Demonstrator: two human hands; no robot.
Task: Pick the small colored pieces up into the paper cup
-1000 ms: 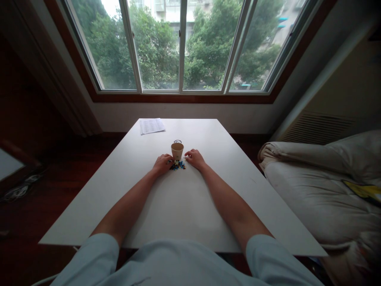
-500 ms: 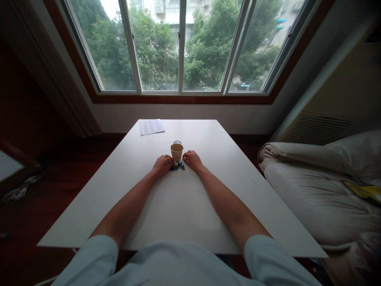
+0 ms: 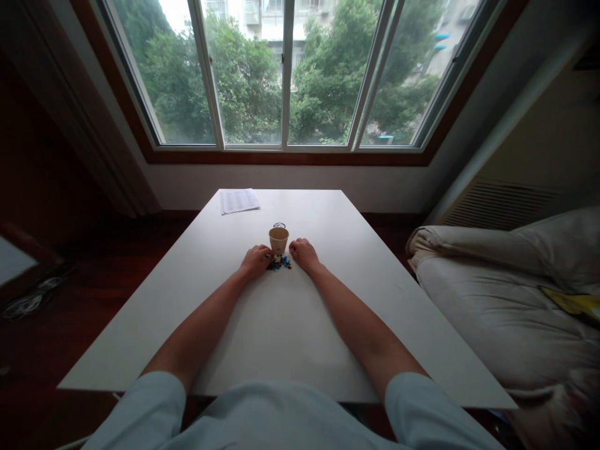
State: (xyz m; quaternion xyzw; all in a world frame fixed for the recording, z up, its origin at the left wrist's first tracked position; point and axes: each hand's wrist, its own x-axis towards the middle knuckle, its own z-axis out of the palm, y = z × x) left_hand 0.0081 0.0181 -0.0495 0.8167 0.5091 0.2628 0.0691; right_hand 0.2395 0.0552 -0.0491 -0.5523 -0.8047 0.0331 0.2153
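A tan paper cup point(image 3: 279, 242) stands upright on the white table, its mouth facing up. Small blue, yellow and dark pieces point(image 3: 282, 263) lie in a loose pile just in front of it, too small for me to name. My left hand point(image 3: 256, 258) rests at the pile's left edge, fingers bent together with the tips at the pieces. To the right of the cup is my right hand point(image 3: 305, 254), its fingers curled in and drawn together, a small gap from the cup. Whatever is between the fingertips of either hand is too small to see.
Behind the cup lies a thin dark loop point(image 3: 279, 225). Printed sheets of paper point(image 3: 239, 200) are at the table's far left corner. The white table point(image 3: 281, 337) reaches toward the window point(image 3: 285, 81). A pale padded sofa point(image 3: 464, 300) stands to the right.
My right hand has shifted slightly to the right, away from the cup. My left hand stays at the pile with almost no movement, and the cup stands where it was.
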